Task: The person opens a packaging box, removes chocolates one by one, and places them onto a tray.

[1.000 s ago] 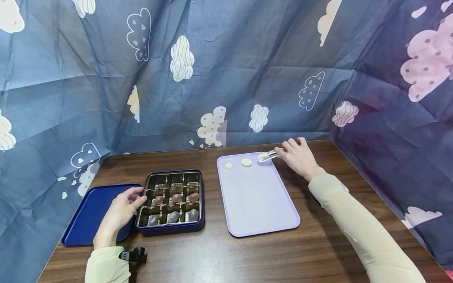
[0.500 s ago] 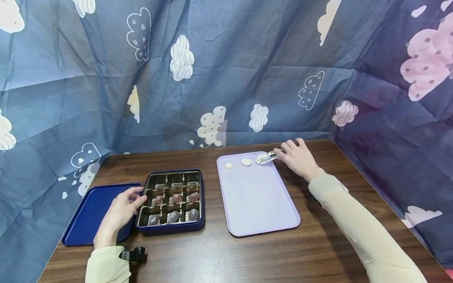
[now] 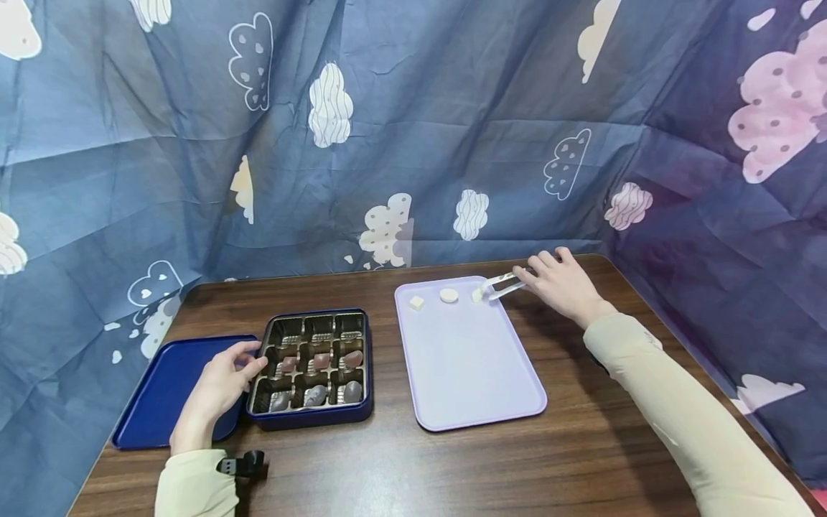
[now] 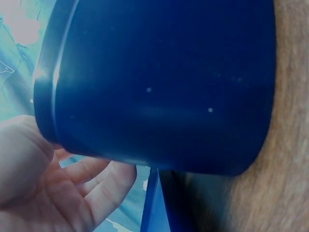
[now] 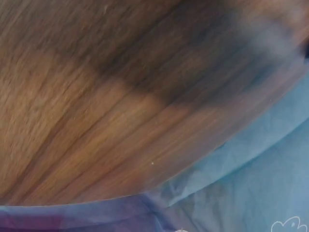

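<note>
My right hand (image 3: 561,286) holds small tongs (image 3: 507,286) at the tray's far right corner. The tongs' arms stand apart, with their tips right by a small white piece (image 3: 478,295). Two more white pieces lie in line with it: an oval one (image 3: 449,295) and a square one (image 3: 416,303). My left hand (image 3: 222,380) touches the left rim of a blue tin box (image 3: 323,416), fingers loosely bent. In the left wrist view, the fingertips (image 4: 118,176) lie against the box's blue side. The right wrist view shows neither hand nor tongs.
A pale purple tray (image 3: 472,359) bears the white pieces. The box's gold insert has compartments; its front row holds grey pieces (image 3: 315,396), its middle row reddish ones (image 3: 321,361). A blue lid (image 3: 174,388) lies left of the box. Patterned cloth (image 3: 413,143) hangs behind the table.
The tongs' arms have spread apart from the white piece they were closed on, which now lies on the tray. My right hand has shifted slightly right. The left hand stays put.
</note>
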A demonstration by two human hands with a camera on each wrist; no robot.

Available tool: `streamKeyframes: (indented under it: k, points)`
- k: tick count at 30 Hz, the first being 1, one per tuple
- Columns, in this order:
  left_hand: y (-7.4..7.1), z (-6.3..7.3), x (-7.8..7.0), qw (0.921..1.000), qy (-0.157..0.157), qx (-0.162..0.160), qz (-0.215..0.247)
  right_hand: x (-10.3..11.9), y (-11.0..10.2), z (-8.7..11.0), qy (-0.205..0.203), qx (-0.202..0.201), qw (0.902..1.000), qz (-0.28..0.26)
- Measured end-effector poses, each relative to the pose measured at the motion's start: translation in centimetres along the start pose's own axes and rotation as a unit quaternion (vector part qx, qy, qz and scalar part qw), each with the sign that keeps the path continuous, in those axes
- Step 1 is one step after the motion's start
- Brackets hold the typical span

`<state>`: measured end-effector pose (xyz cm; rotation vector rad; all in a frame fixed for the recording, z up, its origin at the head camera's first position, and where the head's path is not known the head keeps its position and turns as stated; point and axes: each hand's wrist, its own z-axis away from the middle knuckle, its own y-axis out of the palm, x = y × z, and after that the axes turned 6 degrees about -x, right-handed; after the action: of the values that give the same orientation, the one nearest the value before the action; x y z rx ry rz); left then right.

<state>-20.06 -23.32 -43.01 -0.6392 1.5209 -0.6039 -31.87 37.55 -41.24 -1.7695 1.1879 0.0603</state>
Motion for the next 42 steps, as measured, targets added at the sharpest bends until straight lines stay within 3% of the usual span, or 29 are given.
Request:
streamKeyframes:
  k: [8, 18, 24, 35, 42]
  points:
    - [-0.1, 0.0, 0.0, 1.0000, 0.001, 0.002, 0.000, 0.6, -0.5, -1.4, 0.010, -0.022, 0.9995, -0.020]
    - [0.0, 0.1, -0.1, 1.0000, 0.002, 0.001, -0.005, 4.1, -1.6, -5.4, -0.018, 0.001, 0.9991, -0.037]
    - [-0.1, 0.1, -0.2, 1.0000, 0.003, 0.002, -0.005, 5.9, -1.7, -7.8, -0.033, -0.016, 0.9984, -0.044]
    - [-0.1, 0.1, 0.1, 0.9999, 0.009, -0.008, 0.002, 10.7, -2.2, -14.4, -0.067, -0.065, 0.9941, -0.055]
    - [0.1, 0.0, 0.0, 0.9999, 0.009, -0.012, 0.003, 14.6, -2.6, -18.9, -0.061, -0.055, 0.9950, -0.057]
